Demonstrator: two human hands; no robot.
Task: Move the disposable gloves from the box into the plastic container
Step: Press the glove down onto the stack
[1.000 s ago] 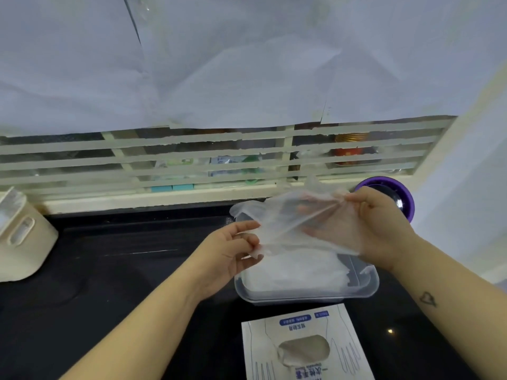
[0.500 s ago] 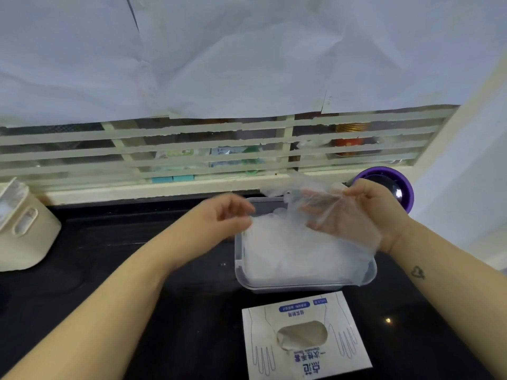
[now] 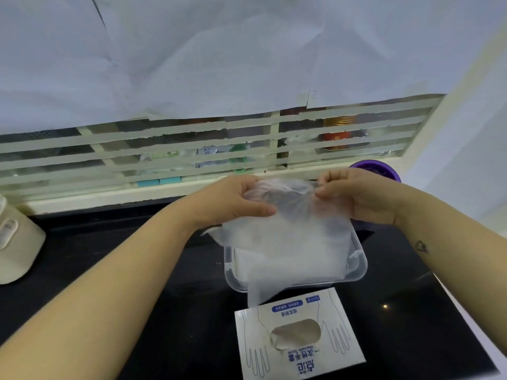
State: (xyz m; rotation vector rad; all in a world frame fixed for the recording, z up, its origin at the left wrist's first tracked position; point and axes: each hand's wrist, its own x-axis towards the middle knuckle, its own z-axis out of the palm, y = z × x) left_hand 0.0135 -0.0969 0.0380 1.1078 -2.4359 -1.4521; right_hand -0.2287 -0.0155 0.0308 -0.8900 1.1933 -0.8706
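Left hand [image 3: 236, 201] and right hand [image 3: 354, 197] both pinch top edge of one clear disposable glove [image 3: 288, 231], fingers curled round film; glove held up above plastic container [image 3: 359, 266], lower part draping over near rim toward glove box [image 3: 299, 333]; more gloves piled inside container; box lies flat on black tabletop [image 3: 137, 259] just in front of container, oval opening facing up; purple round object [image 3: 375, 168] behind right hand; cream container [image 3: 16, 242] at far left.

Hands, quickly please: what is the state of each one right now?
Left hand: closed, pinching the top of the clear glove.
Right hand: closed, pinching the same glove.
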